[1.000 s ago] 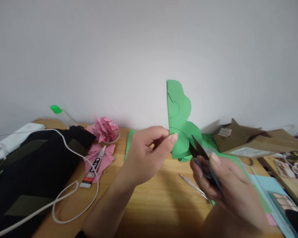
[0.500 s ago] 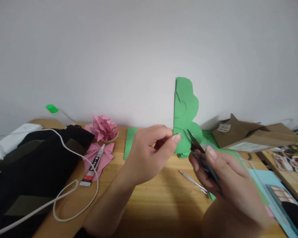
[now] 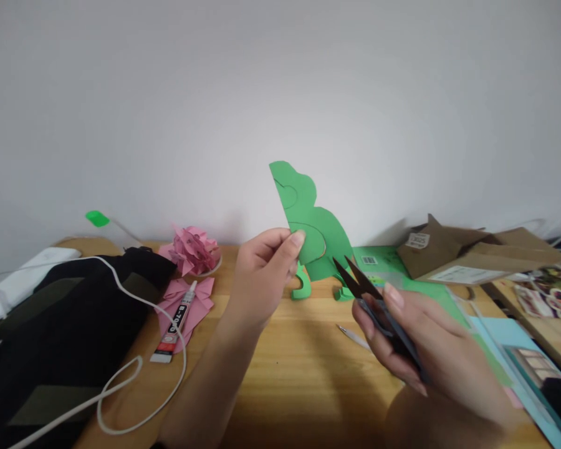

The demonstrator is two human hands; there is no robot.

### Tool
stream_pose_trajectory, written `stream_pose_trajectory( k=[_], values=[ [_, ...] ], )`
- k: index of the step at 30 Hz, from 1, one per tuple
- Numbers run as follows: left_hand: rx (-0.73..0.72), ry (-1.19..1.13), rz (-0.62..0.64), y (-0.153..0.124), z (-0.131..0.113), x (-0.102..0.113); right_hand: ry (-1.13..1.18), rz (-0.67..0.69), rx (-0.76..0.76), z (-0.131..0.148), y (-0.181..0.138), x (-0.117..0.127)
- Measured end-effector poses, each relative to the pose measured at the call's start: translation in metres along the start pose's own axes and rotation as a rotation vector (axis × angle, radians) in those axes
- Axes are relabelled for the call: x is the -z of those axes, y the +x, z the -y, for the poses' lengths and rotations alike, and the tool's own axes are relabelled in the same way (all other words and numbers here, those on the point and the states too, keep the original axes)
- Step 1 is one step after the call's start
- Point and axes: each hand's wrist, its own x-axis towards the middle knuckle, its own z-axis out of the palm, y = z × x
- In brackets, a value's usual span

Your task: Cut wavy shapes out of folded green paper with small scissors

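Observation:
Between thumb and fingers, my left hand (image 3: pixel 266 268) pinches a folded green paper (image 3: pixel 322 231) by its straight left edge. The paper has a scalloped right side, with curved pencil lines and a curved slit drawn or cut near the hand. My right hand (image 3: pixel 430 349) is closed on small dark thread snips (image 3: pixel 359 287), whose blades are parted and point up-left at the paper's lower right edge. Curled green paper scraps (image 3: pixel 302 284) show on the desk below the held paper. A pen (image 3: pixel 354 337) lies partly hidden behind my right hand.
On the left, a black cloth item (image 3: pixel 70 330), a white cable (image 3: pixel 186 362), a glue tube (image 3: pixel 175 321) and a pink paper flower (image 3: pixel 194 249). Towards the right stand a brown paper bag (image 3: pixel 486 249), green sheets (image 3: pixel 402 265) and a light blue sheet (image 3: pixel 500 327). A white wall rises behind.
My left hand has moved left with the green paper, which has turned from upright to leaning left. The snips' blades have opened wider and are apart from the middle of the paper.

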Motion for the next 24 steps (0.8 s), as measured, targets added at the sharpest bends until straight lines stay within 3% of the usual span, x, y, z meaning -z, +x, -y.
stream_pose_trajectory(
  k=[8,16,20,24],
  values=[
    [-0.008,0.102,-0.037,-0.003,-0.001,0.001,-0.009,-0.154,0.094,-0.001,0.001,0.000],
    [-0.025,0.179,-0.002,-0.006,-0.004,-0.004,-0.054,-0.101,0.009,-0.002,0.002,0.000],
    [-0.069,0.295,0.059,-0.009,-0.008,-0.006,-0.054,-0.081,-0.044,-0.002,0.003,0.000],
    [-0.100,0.360,0.151,-0.012,-0.009,-0.007,-0.039,-0.095,-0.004,-0.002,0.003,0.000]
  ],
)
